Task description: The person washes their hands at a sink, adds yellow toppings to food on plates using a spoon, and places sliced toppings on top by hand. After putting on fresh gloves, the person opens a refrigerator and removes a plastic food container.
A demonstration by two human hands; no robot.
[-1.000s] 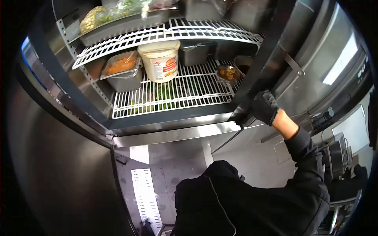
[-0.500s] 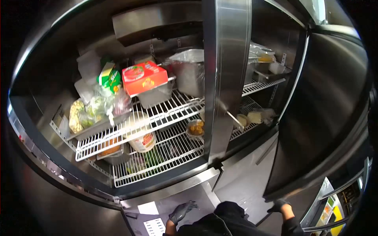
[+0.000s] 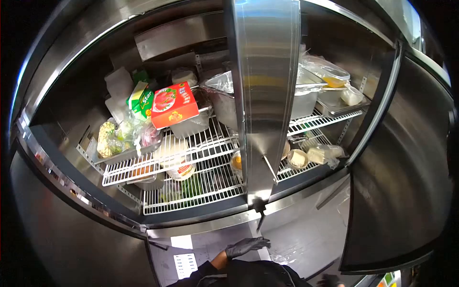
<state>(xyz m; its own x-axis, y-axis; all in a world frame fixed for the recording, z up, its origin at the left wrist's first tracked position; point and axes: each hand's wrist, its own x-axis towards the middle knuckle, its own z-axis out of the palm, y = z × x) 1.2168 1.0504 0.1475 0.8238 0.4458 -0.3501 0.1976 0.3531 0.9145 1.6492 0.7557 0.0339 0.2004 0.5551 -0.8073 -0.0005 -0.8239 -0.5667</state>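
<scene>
My left hand [image 3: 246,247], in a black glove, is held out in front of the lower fridge doors with its fingers stretched and nothing in it. At the bottom edge, my right hand [image 3: 330,281] shows only in part, dark and blurred, below the open right door [image 3: 397,182]; its fingers are hard to make out. Ahead stands an open steel fridge with wire shelves [image 3: 191,201]. On the upper left shelf are a red box [image 3: 176,105], a green carton [image 3: 141,101] and bagged vegetables [image 3: 107,138].
A steel post [image 3: 265,95] divides the fridge. To its right are a lidded container [image 3: 330,71], a metal tray [image 3: 342,103] and a small bowl [image 3: 298,159]. A white tub [image 3: 180,171] stands on the lower left shelf. The left door [image 3: 71,215] hangs open.
My view has shifted to the right and closer to the fridge. My left hand has moved right and its fingers point rightward. My right hand has dropped toward the bottom edge.
</scene>
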